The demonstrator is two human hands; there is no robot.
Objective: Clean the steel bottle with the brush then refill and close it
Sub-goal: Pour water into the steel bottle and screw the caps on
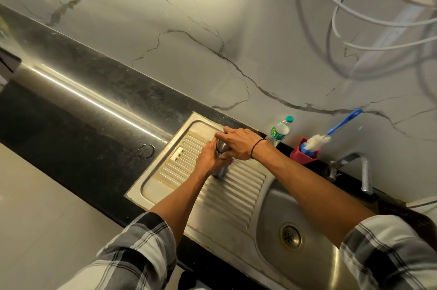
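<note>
Both hands on the steel bottle, upright on the sink's drainboard.

The left hand [208,159] wraps its fingers round the body of the steel bottle [221,169], while the right hand [236,143] curls over its top, hiding whether a cap is on. The bottle stands on the ribbed drainboard [236,190], left of the sink basin [314,237]. Farther right, by the marble wall, a plastic water bottle [280,130] stands just beside a red holder [303,154] carrying the blue-handled bottle brush [331,131]. The tap [357,166] is right of the holder, on the black desk [78,124].
</note>
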